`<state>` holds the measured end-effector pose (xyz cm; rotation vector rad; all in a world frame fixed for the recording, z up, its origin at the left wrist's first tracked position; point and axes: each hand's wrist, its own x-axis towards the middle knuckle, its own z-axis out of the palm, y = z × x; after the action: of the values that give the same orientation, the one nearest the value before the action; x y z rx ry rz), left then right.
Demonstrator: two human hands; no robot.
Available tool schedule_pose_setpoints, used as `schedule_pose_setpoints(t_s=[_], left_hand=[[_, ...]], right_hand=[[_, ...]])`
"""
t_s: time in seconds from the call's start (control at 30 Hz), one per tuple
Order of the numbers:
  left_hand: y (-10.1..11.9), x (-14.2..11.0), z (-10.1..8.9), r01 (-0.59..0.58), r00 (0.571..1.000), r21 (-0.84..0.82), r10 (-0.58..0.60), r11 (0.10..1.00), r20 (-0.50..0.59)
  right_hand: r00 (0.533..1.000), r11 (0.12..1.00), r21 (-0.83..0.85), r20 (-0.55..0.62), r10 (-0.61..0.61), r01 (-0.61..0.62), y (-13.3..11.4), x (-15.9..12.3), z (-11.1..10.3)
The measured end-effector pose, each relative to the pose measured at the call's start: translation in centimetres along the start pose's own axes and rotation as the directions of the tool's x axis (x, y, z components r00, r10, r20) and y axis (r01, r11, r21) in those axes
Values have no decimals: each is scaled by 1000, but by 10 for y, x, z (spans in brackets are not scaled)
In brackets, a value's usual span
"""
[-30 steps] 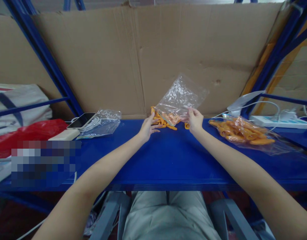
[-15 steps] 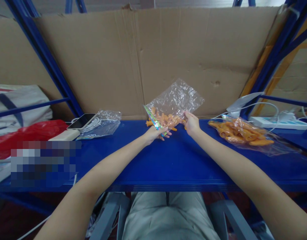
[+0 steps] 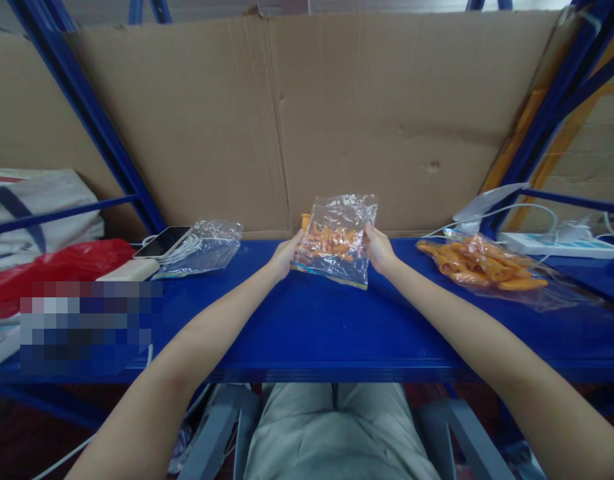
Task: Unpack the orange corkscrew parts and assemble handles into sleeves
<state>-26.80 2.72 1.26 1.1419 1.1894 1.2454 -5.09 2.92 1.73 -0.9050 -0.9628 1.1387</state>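
A clear plastic bag (image 3: 344,213) is held up between my two hands over the back of the blue table. Several small orange plastic pieces (image 3: 331,241) show through it; whether all lie inside the bag I cannot tell. One orange piece (image 3: 305,220) sticks out beyond the bag's left side, by my left fingers. My left hand (image 3: 285,255) is closed on the bag's left edge. Closed on its right edge is my right hand (image 3: 379,248). A coloured strip runs along the bag's lower edge.
To the right lies another clear bag with larger orange pieces (image 3: 479,263), near a white power strip (image 3: 561,247). On the left are a phone (image 3: 165,243) on a white cable, a flat clear bag (image 3: 207,248) and a red plastic bag (image 3: 71,267). Cardboard (image 3: 387,120) stands behind.
The bag has turned: its coloured strip went from slanting on the left to the lower edge. My left hand moved up and left to the bag's side; my right hand stayed almost in place.
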Motion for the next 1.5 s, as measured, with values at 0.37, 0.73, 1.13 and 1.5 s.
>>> schedule_pose_setpoints(t_s=[0.37, 0.73, 1.13, 1.5], left_hand=[[-4, 0, 7, -189, 981, 188, 194, 964, -7], [4, -1, 1, -168, 979, 187, 186, 968, -82], [-6, -26, 10, -664, 674, 603, 702, 442, 228], [36, -14, 0, -804, 550, 591, 455, 62, 700]], right_hand=[[985, 915, -381, -53, -166, 133, 0, -2, -4], [988, 965, -233, 119, -95, 121, 4, -8, 4], [967, 976, -76, -142, -213, 204, 0, 15, -14], [989, 989, 22, -13, -146, 146, -16, 8, -7]])
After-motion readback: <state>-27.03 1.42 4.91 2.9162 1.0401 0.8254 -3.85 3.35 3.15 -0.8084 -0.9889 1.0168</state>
